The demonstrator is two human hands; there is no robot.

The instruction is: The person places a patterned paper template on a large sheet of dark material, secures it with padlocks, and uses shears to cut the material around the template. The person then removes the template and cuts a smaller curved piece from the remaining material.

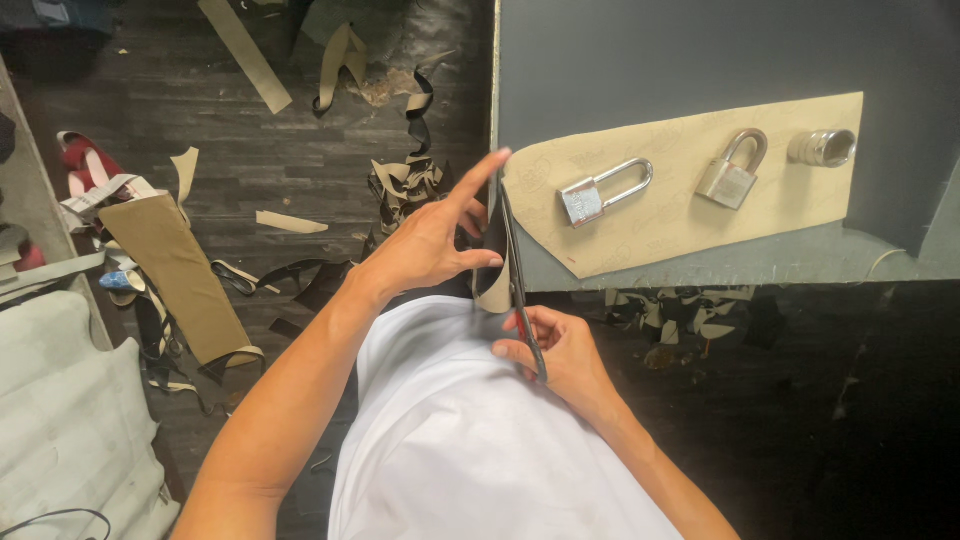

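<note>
Cutting now: my right hand (560, 350) grips the scissors (520, 285), fingers clenched through the handles, while my left hand (430, 245), fingers spread, steadies the tan sheet (690, 215) at twelve o'clock; two padlocks (600, 193) weigh it down on the worktop (700, 60).

The right hand (560, 350) hides the scissors' (520, 290) handles, the grey table (700, 60) runs off the far edge, and the embossed pattern on the tan sheet (690, 200) is perhaps too faint to tell.

Dark plank floor (270, 160), littered with tan and black offcut strips (405, 180); grey surface (700, 50); white padded cover (60, 420) at left.
</note>
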